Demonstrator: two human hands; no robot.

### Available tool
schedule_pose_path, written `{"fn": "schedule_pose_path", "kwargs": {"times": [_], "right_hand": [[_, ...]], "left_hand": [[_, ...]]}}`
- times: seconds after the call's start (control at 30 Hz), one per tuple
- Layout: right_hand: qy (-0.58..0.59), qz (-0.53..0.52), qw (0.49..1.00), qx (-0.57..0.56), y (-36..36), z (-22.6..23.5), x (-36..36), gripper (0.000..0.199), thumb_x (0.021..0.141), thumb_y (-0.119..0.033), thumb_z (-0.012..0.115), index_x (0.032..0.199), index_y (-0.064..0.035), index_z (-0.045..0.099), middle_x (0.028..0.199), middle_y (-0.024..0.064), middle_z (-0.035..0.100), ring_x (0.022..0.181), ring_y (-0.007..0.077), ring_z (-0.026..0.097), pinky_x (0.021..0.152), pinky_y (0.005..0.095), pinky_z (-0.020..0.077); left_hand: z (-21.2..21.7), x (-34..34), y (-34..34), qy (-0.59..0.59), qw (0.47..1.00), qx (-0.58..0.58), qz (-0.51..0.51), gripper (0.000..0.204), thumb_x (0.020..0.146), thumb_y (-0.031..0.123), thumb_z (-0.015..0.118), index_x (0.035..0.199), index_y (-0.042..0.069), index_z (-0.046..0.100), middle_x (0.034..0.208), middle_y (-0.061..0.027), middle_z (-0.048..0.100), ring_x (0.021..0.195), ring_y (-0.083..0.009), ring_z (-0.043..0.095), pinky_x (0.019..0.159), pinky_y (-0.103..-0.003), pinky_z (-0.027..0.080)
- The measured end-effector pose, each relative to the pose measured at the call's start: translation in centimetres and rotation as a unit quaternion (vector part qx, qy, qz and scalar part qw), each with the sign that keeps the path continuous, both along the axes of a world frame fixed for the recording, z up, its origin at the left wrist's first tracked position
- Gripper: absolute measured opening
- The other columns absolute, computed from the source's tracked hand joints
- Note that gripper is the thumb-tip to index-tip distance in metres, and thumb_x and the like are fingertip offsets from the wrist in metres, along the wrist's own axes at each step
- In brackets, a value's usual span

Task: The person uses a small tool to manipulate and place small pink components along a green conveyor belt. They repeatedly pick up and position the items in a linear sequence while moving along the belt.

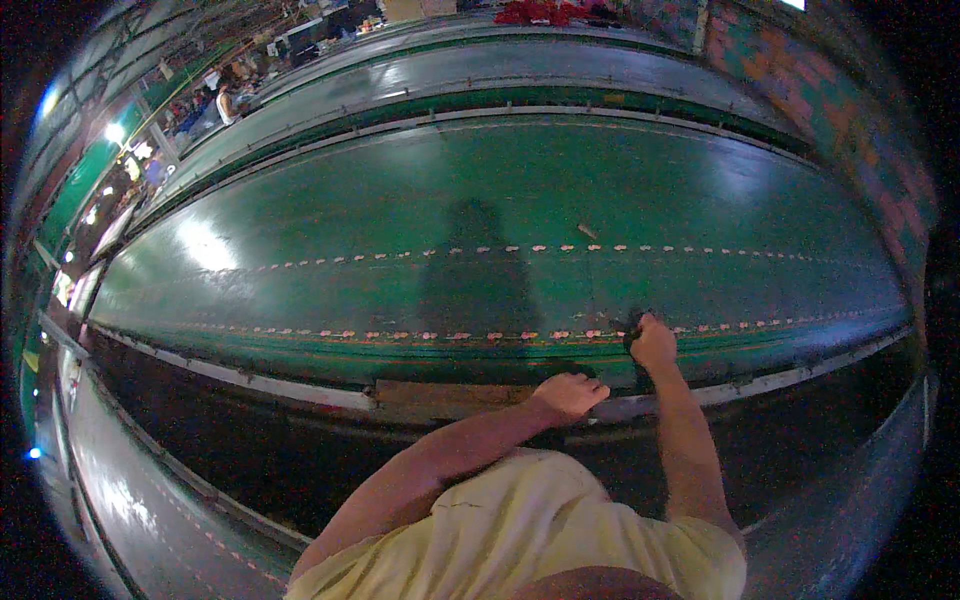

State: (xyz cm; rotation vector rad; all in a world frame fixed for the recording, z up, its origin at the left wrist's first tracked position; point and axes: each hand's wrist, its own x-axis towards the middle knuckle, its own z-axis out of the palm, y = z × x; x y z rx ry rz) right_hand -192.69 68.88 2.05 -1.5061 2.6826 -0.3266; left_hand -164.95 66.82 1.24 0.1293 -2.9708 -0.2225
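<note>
A long green printing table (600, 190) stretches across in front of me, with two rows of small pale marks along its top. My right hand (655, 343) is over the near row of marks (458, 336), its fingers closed. Something dark shows beside those fingers; whether it is a held thing or a shadow is unclear. My left hand (572, 395) is at the table's near edge, beside a metal rail (640, 404). Its fingers are curled in, and what they hold, if anything, is hidden. A small pale object (586, 230) lies beyond the far row.
A brown board (440, 399) lies along the near edge. More long tables (400, 75) stand behind, and another (130, 490) is at the lower left. A patchy coloured wall (810, 110) rises at the right. Another person (226, 102) is at the far left.
</note>
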Motion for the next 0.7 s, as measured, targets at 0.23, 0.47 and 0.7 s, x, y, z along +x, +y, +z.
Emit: {"fn": "schedule_pose_path", "kwargs": {"times": [0.23, 0.47, 0.7], "right_hand": [[-0.132, 0.019, 0.949, -0.286, 11.3, 2.7, 7.4, 0.029, 0.099, -0.010, 0.074, 0.128, -0.0080, 0.070, 0.102, 0.0191, 0.078, 0.088, 0.0392, 0.078, 0.073, 0.0455, 0.0601], [-0.092, 0.079, 0.973, -0.194, 20.2, -2.1, 15.5, 0.040, 0.087, -0.005, 0.083, 0.126, -0.0101, 0.073, 0.105, 0.0147, 0.079, 0.092, 0.0320, 0.080, 0.076, 0.0391, 0.0618], [-0.028, 0.093, 0.991, -0.096, 18.5, -3.4, 17.9, 0.046, 0.080, -0.012, 0.082, 0.125, -0.0156, 0.070, 0.097, 0.0121, 0.077, 0.087, 0.0359, 0.076, 0.073, 0.0496, 0.0606]], "left_hand": [[2.1, 0.6, -0.8, -0.141, 0.978, 0.132, 0.080, 0.029, 0.103, 0.022, 0.055, 0.127, 0.013, 0.070, 0.110, -0.0197, 0.076, 0.110, -0.0402, 0.075, 0.090, -0.056, 0.061], [3.3, 1.3, -0.7, -0.035, 0.997, 0.067, 0.024, 0.034, 0.092, 0.008, 0.065, 0.126, 0.013, 0.065, 0.118, -0.0122, 0.073, 0.112, -0.0361, 0.073, 0.089, -0.051, 0.063], [3.3, 1.2, -1.0, -0.007, 0.998, 0.058, 0.021, 0.033, 0.091, 0.007, 0.067, 0.124, 0.012, 0.064, 0.117, -0.0114, 0.072, 0.112, -0.0359, 0.073, 0.090, -0.050, 0.062]]}}
